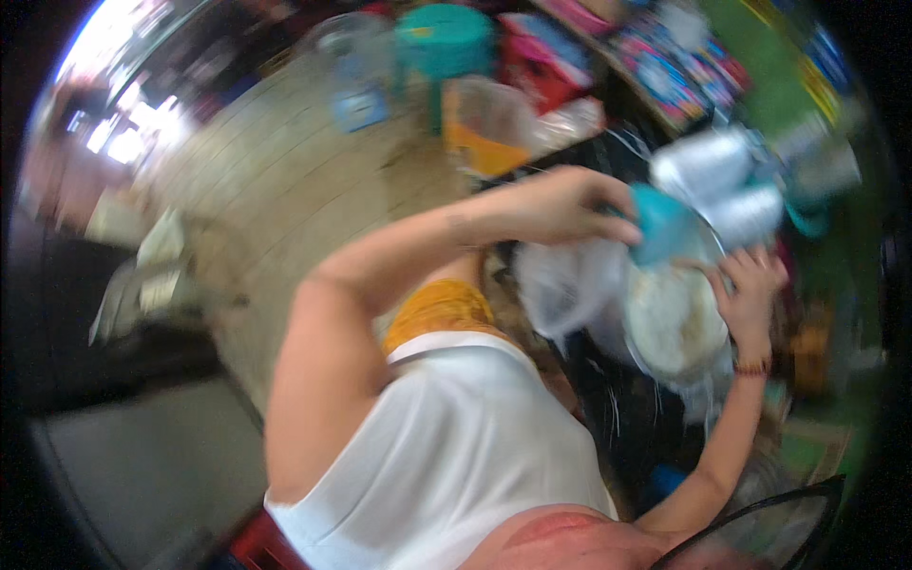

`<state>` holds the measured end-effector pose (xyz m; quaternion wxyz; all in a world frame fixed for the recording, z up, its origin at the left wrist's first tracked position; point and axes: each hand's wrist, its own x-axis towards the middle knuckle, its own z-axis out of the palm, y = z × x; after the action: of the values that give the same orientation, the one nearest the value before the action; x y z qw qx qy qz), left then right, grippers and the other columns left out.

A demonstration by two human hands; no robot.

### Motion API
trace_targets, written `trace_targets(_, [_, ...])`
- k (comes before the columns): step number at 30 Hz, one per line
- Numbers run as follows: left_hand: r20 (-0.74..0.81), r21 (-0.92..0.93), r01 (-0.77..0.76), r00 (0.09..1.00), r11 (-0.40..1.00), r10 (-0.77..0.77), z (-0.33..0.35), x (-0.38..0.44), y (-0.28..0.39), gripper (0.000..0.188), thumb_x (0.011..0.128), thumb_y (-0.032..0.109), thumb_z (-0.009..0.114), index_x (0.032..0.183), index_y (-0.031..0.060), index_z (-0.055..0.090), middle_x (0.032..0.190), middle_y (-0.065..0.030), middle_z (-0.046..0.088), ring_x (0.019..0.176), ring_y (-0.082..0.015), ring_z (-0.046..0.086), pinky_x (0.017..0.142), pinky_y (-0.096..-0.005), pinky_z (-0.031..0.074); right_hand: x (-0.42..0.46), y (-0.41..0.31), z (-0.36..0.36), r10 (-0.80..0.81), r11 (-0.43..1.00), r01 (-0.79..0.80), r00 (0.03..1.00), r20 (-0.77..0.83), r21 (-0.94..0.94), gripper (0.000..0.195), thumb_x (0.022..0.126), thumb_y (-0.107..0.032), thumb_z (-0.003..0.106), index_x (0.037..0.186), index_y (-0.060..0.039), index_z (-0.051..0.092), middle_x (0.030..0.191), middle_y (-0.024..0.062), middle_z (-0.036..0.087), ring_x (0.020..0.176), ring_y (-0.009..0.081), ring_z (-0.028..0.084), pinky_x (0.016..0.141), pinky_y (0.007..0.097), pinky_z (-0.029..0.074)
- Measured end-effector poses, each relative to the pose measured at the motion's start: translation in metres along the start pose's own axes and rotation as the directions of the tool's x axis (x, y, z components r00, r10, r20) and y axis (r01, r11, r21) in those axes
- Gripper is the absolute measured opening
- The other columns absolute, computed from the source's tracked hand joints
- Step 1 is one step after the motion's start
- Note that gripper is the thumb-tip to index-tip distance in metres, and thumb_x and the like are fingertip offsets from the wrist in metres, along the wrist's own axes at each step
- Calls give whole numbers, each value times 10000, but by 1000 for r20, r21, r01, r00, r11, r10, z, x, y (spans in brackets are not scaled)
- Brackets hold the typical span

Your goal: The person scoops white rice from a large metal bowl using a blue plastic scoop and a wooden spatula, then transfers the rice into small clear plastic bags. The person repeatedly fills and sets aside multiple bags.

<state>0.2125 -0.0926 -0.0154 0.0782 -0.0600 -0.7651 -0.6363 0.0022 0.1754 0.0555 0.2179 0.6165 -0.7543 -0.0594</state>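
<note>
My left hand (605, 210) reaches across from the left and grips a teal plastic cup or scoop (659, 224). The cup is tilted over the upper edge of a round container with whitish contents (673, 320). My right hand (748, 285), with a red bracelet at the wrist, is at the right rim of that container. Its fingers are spread and blurred; whether they grip the rim I cannot tell. A translucent white plastic bag (570, 281) lies just left of the container. Motion blur hides finer detail.
Silvery wrapped rolls or packs (705, 167) lie beyond the container on the black-covered surface (613, 399). A teal stool (445, 43), an orange-and-clear bag (488, 132) and a red bag (545, 64) stand farther off. Colourful packets (666, 71) are at the upper right.
</note>
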Motion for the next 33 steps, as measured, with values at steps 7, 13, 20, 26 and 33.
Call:
trace_targets(7, [59, 423, -236, 971, 875, 233, -20, 35, 31, 192, 849, 176, 748, 953, 35, 668, 1193, -191, 653, 1030, -353, 673, 836, -393, 527, -22, -11, -8, 21, 997, -30, 992, -127, -72, 146, 794, -338, 710, 815, -210, 644, 801, -47, 535, 913, 164, 541, 852, 441, 316])
trace_targets(13, [217, 787, -240, 970, 569, 110, 20, 71, 38, 131, 853, 201, 712, 917, 117, 634, 1249, -208, 598, 940, -374, 668, 738, -406, 547, -79, -22, -12, 178, 944, -237, 952, -250, -229, 171, 782, -363, 721, 893, -239, 686, 824, -98, 551, 877, 112, 532, 834, 394, 278])
trace_targets(20, [410, 695, -520, 854, 497, 321, 60, 77, 8, 142, 853, 223, 699, 939, 148, 615, 1133, -242, 605, 770, -371, 679, 642, -422, 556, -124, -32, -34, 341, 879, -412, 895, -286, -240, 183, 754, -367, 763, 873, -240, 705, 865, -101, 586, 884, 117, 551, 814, 400, 270])
trace_targets(26, [386, 790, -357, 921, 500, 47, 85, 105, 25, 156, 839, 239, 705, 935, 126, 659, 1170, -215, 610, 866, -400, 670, 748, -431, 553, -149, -39, -38, 433, 864, -472, 875, -218, -177, 183, 760, -359, 768, 875, -231, 705, 852, -95, 586, 895, 125, 556, 817, 406, 268])
trace_targets(33, [716, 648, -696, 695, 309, 64, 67, 182, 6, 134, 830, 220, 705, 882, 99, 682, 1067, -141, 625, 925, -342, 677, 776, -450, 542, -147, -57, -40, 411, 886, -445, 884, -223, -130, 209, 755, -344, 773, 914, -226, 709, 890, -94, 614, 944, 121, 570, 861, 416, 274])
